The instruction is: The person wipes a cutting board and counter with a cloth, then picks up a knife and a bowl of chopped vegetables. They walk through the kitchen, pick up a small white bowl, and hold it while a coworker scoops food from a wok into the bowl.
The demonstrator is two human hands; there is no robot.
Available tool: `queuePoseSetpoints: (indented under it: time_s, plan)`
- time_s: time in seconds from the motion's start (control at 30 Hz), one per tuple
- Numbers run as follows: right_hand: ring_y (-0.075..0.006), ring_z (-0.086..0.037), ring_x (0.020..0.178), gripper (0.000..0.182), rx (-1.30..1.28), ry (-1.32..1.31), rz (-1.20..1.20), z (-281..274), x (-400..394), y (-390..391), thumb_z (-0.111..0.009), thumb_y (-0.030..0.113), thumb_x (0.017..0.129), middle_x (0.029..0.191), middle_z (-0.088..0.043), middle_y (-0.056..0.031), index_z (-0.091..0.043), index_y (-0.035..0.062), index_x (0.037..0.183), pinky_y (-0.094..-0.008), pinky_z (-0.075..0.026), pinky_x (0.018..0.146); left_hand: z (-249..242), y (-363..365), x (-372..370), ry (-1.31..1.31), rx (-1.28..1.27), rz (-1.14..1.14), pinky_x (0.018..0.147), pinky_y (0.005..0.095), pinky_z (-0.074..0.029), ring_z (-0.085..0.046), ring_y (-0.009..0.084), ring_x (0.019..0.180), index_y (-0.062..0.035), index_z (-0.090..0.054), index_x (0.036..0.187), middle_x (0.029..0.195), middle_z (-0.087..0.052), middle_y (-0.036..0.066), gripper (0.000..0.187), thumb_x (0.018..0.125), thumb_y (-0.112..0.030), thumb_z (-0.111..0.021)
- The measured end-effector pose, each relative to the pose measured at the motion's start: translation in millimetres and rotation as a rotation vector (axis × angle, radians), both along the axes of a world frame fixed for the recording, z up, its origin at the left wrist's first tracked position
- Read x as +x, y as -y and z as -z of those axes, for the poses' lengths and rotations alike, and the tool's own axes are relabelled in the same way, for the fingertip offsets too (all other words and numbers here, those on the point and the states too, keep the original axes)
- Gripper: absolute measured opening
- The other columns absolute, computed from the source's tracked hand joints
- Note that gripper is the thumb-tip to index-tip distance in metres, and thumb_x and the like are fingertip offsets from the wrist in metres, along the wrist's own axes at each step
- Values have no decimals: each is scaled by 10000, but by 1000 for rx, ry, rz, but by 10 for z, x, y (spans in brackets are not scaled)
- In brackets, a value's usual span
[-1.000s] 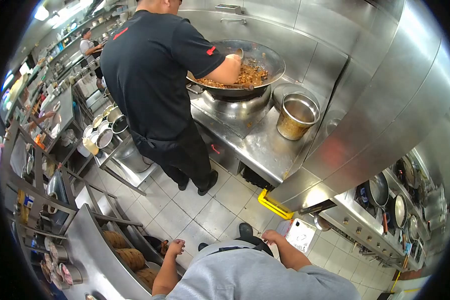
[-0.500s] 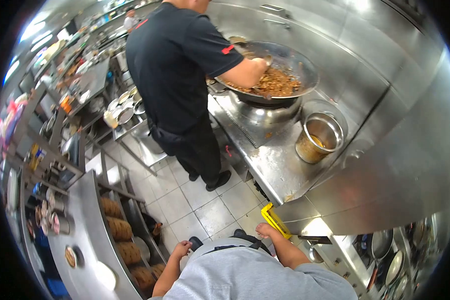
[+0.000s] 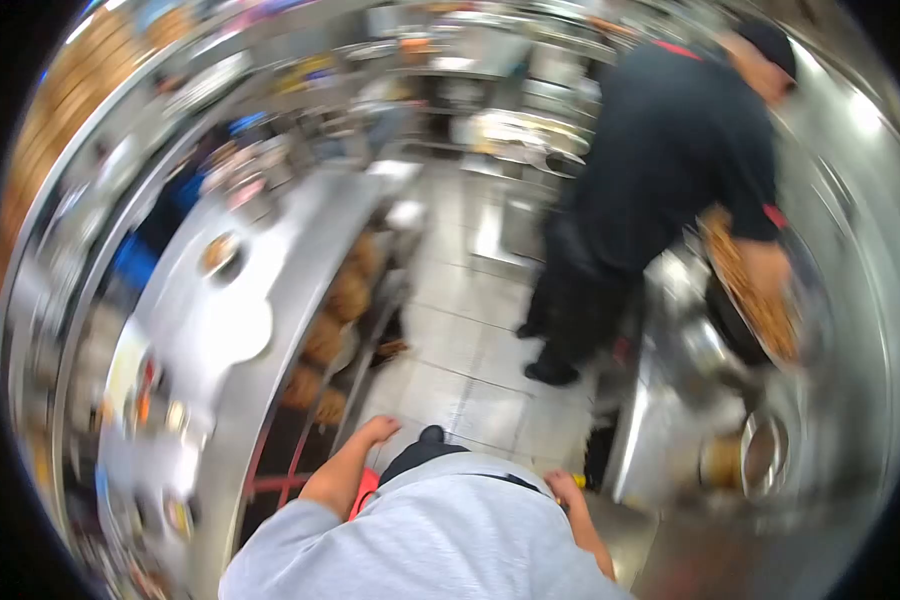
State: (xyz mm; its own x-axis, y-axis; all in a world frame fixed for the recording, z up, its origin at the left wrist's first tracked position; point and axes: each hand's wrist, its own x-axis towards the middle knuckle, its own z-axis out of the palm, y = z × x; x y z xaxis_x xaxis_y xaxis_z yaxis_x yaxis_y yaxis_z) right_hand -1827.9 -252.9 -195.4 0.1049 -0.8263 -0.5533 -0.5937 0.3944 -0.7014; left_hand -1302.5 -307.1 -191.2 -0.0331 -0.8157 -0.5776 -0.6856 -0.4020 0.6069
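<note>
My left hand (image 3: 379,430) hangs beside my body at the lower middle, near the end of the steel counter on the left. Its fingers are curled, and blur hides whether anything is in them. On my other side, my right hand (image 3: 566,486) hangs low near the edge of the stove counter, close to a small yellow piece (image 3: 580,481). Its fingers are smeared too. Neither hand visibly touches a dish or tool.
A co-worker in black (image 3: 670,150) leans over a large wok of brown food (image 3: 745,285) at the right. A metal pot (image 3: 764,452) stands nearer me. The left steel counter (image 3: 315,215) holds a white plate (image 3: 240,330) and a small bowl (image 3: 220,256). Tiled floor (image 3: 450,310) runs between.
The view has swung left, so the co-worker, wok and pot now appear farther right and the left counter shows more fully. Both my hands remain low beside my body.
</note>
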Motion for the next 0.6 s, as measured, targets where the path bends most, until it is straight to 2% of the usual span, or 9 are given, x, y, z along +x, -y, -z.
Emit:
queuePoseSetpoints:
  time_s: [0.03,0.23,0.27,0.3,0.37,0.43,0.47,0.57,0.6]
  plan:
    - [-226,-604,662,290,-9,-27,23,-439,165,108,-542,280,833,755,-641,-116,-626,4,798,-362,-474,596,-122,-10,-71,-45,1,-72,602,389,-468,-595,246,629,-68,-635,911,750,-642,116,315,822,-361,-560]
    - [-191,-595,671,281,68,91,-210,-117,300,643,-575,266,837,802,-645,-105,-630,6,930,-351,-479,625,-220,-533,53,-113,-106,-235,565,314,-476,-546,144,623,-59,-610,978,746,-594,40,360,849,-392,-566]
    - [-186,-587,666,266,59,3,-237,-203,370,745,-568,265,843,796,-643,-100,-628,15,914,-346,-476,606,-226,-648,100,-106,-9,-300,690,380,-487,-618,267,789,-84,-644,954,856,-656,140,341,830,-393,-571]
    - [-181,-579,660,253,50,-85,-252,-279,420,801,-562,264,849,791,-640,-95,-625,24,898,-341,-473,587,-234,-751,163,-108,-11,-314,690,380,-487,-618,267,789,-84,-644,954,856,-656,140,341,830,-393,-571]
    - [-180,-575,605,204,206,84,-157,-184,470,974,-555,242,852,769,-627,-89,-592,48,903,-333,-476,526,72,-1097,361,92,146,-216,697,385,-492,-623,258,809,-92,-634,985,865,-654,147,295,816,-325,-573]
    - [-175,-566,539,159,194,-17,-208,-378,640,1197,-548,209,853,750,-614,-86,-552,66,922,-316,-475,468,681,-1513,733,393,-104,564,602,327,-509,-626,265,708,-66,-591,1007,833,-636,139,291,784,-253,-588]
    - [-178,-557,493,152,232,98,-162,-162,592,1286,-545,190,851,747,-614,-89,-537,70,944,-313,-478,446,393,-1564,721,372,62,586,608,330,-519,-628,257,725,-68,-586,1021,881,-631,141,326,748,-245,-602]
    - [-165,-558,512,174,324,210,61,26,643,1356,-550,192,848,764,-617,-85,-549,69,971,-301,-473,453,283,-1798,783,40,456,-183,567,351,-538,-634,247,711,-72,-572,1071,976,-617,135,367,739,-225,-611]
    - [-159,-560,522,189,305,173,50,-137,746,1364,-552,196,847,769,-617,-85,-551,69,987,-298,-472,459,567,-1948,917,13,299,-29,537,361,-532,-630,238,685,-78,-567,1087,957,-618,123,338,788,-233,-584]
